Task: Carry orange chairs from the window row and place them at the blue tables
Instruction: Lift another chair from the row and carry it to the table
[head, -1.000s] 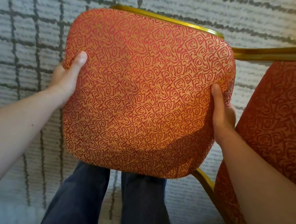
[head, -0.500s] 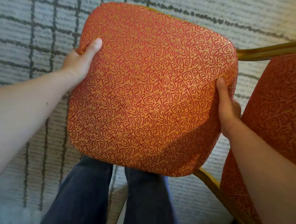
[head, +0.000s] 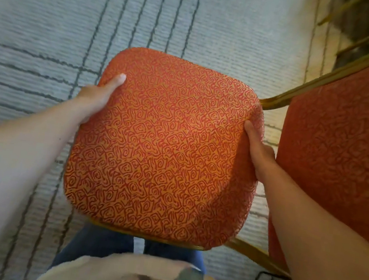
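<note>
I look straight down on an orange chair [head: 165,146] with a red swirl pattern and a gold frame edge showing at its near side. My left hand [head: 96,98] grips its left edge, thumb lying on the fabric. My right hand [head: 257,150] grips the right edge, thumb on top. The chair is held in front of my legs, above the carpet. Its legs are hidden beneath the cushion. No blue table is in view.
A second orange chair [head: 342,163] with a gold frame stands close on the right, almost touching my right hand. Pale carpet [head: 52,24] with dark lines spreads to the left and ahead. Gold chair legs [head: 361,39] show at the top right.
The chair has dropped lower and farther from my face, appearing smaller. The view has shifted, showing more carpet ahead and my shirt at the bottom. Both hands keep their grip.
</note>
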`<state>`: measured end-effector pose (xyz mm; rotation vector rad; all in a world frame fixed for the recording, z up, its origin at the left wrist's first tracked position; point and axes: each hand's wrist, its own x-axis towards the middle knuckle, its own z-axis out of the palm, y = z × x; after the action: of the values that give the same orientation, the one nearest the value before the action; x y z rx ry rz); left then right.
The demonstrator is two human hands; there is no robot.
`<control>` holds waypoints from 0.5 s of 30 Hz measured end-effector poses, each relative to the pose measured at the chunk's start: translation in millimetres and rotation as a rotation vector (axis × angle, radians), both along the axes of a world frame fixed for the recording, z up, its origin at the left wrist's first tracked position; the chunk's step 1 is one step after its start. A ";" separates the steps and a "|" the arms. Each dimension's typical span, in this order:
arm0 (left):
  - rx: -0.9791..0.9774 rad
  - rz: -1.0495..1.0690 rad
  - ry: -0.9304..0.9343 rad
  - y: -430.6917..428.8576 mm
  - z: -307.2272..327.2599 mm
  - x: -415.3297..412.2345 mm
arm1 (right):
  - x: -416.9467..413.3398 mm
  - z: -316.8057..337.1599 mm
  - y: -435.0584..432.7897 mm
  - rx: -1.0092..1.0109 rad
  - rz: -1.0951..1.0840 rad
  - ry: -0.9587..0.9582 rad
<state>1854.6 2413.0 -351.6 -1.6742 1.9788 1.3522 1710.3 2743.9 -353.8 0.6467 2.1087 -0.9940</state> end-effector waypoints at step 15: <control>-0.033 0.030 0.151 -5.6 95.2 4.9 | 3.1 74.6 6.1 -0.163 -0.011 0.075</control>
<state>1859.5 2407.4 -256.4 -1.6678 2.0753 1.5054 1713.4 2750.0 -279.2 0.5473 2.0641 -1.1988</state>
